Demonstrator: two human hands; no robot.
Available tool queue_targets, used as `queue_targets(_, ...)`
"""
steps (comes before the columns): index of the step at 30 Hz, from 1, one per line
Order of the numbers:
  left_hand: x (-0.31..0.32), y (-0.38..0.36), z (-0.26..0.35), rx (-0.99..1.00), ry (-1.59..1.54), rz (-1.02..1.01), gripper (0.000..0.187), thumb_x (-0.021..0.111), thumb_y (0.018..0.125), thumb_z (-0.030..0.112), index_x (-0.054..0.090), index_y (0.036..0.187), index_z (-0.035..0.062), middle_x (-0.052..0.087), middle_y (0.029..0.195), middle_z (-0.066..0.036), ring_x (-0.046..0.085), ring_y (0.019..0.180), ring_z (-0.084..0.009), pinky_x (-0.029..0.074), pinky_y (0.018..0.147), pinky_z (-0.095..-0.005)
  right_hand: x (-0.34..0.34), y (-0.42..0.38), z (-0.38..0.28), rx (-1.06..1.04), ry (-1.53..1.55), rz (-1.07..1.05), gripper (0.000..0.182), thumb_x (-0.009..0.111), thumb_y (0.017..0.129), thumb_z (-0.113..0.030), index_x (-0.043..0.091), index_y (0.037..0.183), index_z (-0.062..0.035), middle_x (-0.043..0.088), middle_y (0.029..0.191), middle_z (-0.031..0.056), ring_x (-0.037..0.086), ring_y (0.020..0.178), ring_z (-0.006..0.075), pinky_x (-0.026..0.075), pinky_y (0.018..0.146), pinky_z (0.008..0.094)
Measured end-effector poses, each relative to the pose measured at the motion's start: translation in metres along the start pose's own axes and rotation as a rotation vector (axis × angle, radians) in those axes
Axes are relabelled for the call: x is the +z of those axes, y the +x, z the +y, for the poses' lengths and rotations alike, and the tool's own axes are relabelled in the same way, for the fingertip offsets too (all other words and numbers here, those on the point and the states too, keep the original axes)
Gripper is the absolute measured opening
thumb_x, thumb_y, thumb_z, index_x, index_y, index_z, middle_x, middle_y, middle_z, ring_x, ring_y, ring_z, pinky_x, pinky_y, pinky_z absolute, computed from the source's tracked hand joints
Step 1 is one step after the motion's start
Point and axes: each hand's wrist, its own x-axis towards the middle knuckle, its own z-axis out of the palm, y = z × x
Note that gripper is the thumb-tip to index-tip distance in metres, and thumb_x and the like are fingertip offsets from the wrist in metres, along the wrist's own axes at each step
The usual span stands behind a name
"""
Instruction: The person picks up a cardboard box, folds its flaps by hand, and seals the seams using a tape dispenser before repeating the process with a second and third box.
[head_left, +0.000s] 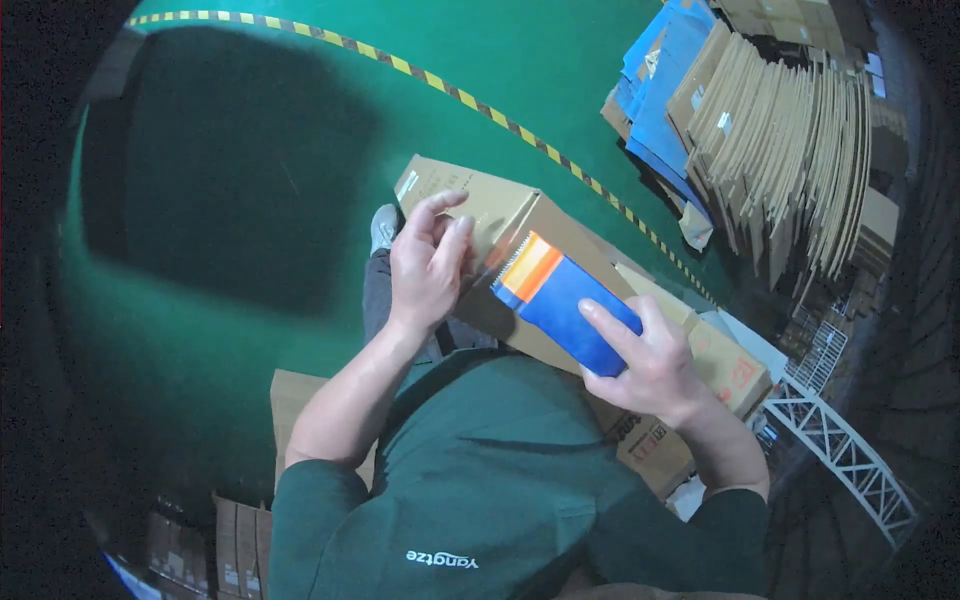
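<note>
My right hand [645,350] is wrapped round a blue and orange tape dispenser [575,315] with a toothed edge. The dispenser is over the near side of a cardboard box [480,200], its teeth pointing up and left. My left hand [432,262] is raised by the left part of the same box, fingers bent and apart, with nothing visible in it. A strip of shiny tape seems to lie along the box edge between the hands; its ends are hard to make out.
More cardboard boxes [725,365] stand at the right beyond my right hand. A large stack of flattened cardboard [780,150] and blue sheets [665,100] are at the upper right. Yellow-black floor tape [480,105] crosses the green floor. A white metal lattice [845,440] is lower right.
</note>
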Motion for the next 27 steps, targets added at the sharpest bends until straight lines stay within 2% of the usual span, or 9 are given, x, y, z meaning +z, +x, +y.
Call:
queue_targets(4,-0.004,0.006,0.004,-0.159,-0.112,-0.129,0.052,0.069,0.082,0.011,0.051,0.129,-0.0039,0.056,0.061,0.0,0.05,0.054,-0.0071,0.045,0.055,-0.0227,-0.002,-0.001,0.001,-0.026,-0.046,0.025,0.073,0.084,0.065,-0.034,0.055,0.131,-0.0198,0.056,0.1,0.0208,0.065,0.079,0.0324,0.057,0.062,0.0363)
queue_targets(6,-0.007,0.01,0.006,-0.229,-0.115,-0.164,0.055,0.073,0.083,0.012,0.05,0.13,-0.0053,0.056,0.06,0.002,0.051,0.052,-0.0048,0.044,0.053,-0.0195,-0.005,0.0,0.0,-0.044,-0.083,0.041,0.074,0.084,0.064,-0.034,0.056,0.13,-0.0199,0.055,0.097,0.0198,0.064,0.074,0.0307,0.055,0.059,0.0341)
queue_targets(10,-0.014,0.012,0.017,-0.286,-0.012,-0.21,0.047,0.074,0.085,0.015,0.057,0.124,-0.005,0.057,0.061,0.001,0.056,0.054,-0.0068,0.05,0.058,-0.0201,-0.004,-0.001,-0.001,-0.067,-0.13,0.065,0.075,0.084,0.063,-0.044,0.056,0.128,-0.0193,0.058,0.097,0.0187,0.065,0.074,0.0308,0.057,0.062,0.0345)
queue_targets(13,-0.017,0.015,0.021,-0.341,0.036,-0.23,0.043,0.076,0.083,0.02,0.062,0.119,-0.0001,0.053,0.059,0.004,0.056,0.054,-0.0058,0.046,0.057,-0.0205,-0.004,0.0,-0.001,-0.071,-0.125,0.103,0.073,0.084,0.059,-0.039,0.059,0.126,-0.0207,0.056,0.092,0.0177,0.062,0.069,0.03,0.054,0.056,0.0337)
queue_targets(16,-0.02,0.016,0.022,-0.355,0.027,-0.26,0.04,0.074,0.087,0.018,0.061,0.118,-0.003,0.058,0.063,-0.001,0.06,0.055,-0.0096,0.054,0.058,-0.0225,-0.003,0.0,-0.001,-0.104,-0.123,0.13,0.072,0.083,0.062,-0.037,0.057,0.127,-0.019,0.054,0.09,0.0183,0.061,0.067,0.0306,0.054,0.055,0.0328)
queue_targets(19,-0.02,0.016,0.025,-0.405,-0.021,-0.245,0.041,0.075,0.085,0.017,0.062,0.117,-0.005,0.06,0.065,-0.004,0.057,0.057,-0.0106,0.05,0.058,-0.0228,-0.006,-0.001,-0.002,-0.099,-0.144,0.104,0.074,0.083,0.061,-0.041,0.057,0.127,-0.0194,0.059,0.095,0.0191,0.064,0.07,0.0317,0.056,0.059,0.0344)
queue_targets(22,-0.022,0.017,0.022,-0.446,-0.073,-0.278,0.046,0.075,0.086,0.017,0.059,0.122,-0.0055,0.058,0.062,-0.002,0.054,0.056,-0.0112,0.049,0.057,-0.0235,-0.007,0.001,-0.005,-0.12,-0.088,0.14,0.067,0.078,0.061,-0.026,0.061,0.125,-0.0178,0.054,0.089,0.0196,0.058,0.065,0.0311,0.05,0.05,0.0359)
queue_targets(25,-0.024,0.018,0.023,-0.434,-0.062,-0.306,0.046,0.075,0.086,0.016,0.058,0.123,-0.0069,0.059,0.064,-0.003,0.056,0.056,-0.0106,0.05,0.058,-0.0221,-0.009,-0.001,-0.008,-0.094,-0.094,0.091,0.075,0.086,0.06,-0.033,0.058,0.128,-0.019,0.055,0.086,0.0181,0.058,0.064,0.0314,0.055,0.053,0.035)
queue_targets(27,-0.026,0.019,0.022,-0.439,-0.052,-0.323,0.041,0.076,0.084,0.015,0.062,0.116,-0.0063,0.06,0.061,-0.001,0.055,0.054,-0.0076,0.046,0.056,-0.0203,-0.01,-0.001,-0.01,-0.098,-0.085,0.116,0.07,0.081,0.06,-0.027,0.061,0.126,-0.0203,0.051,0.084,0.0177,0.053,0.058,0.0315,0.049,0.046,0.0362)
